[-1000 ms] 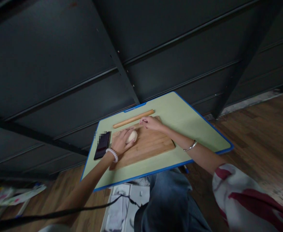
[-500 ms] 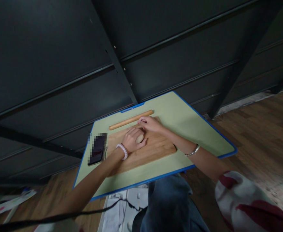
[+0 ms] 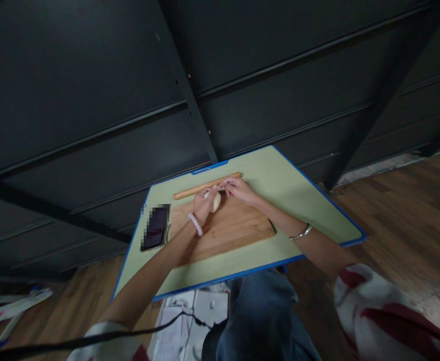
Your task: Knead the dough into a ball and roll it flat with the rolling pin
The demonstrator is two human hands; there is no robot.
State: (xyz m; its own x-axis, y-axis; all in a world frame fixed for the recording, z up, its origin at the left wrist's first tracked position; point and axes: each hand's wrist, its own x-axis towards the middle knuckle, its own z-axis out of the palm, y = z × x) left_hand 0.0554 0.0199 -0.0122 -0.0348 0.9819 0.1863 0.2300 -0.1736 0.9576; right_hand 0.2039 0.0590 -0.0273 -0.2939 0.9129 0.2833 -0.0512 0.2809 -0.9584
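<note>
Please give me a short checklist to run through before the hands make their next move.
1. Pale ball in hand: ok, the left hand holds it.
2. Right hand free of anything: cannot tell, its fingertips are too small to read.
3. Hands well apart: not ok, their fingertips are close together.
4. Wooden board flat on the table: ok.
5. Rolling pin off the board: ok, beyond its far edge.
6. Phone off the board: ok, to its left.

Lt-grn tbl (image 3: pixel 280 185), wd brd (image 3: pixel 231 228) atop, rolling pin (image 3: pixel 192 191) behind, phone (image 3: pixel 158 224) L
</note>
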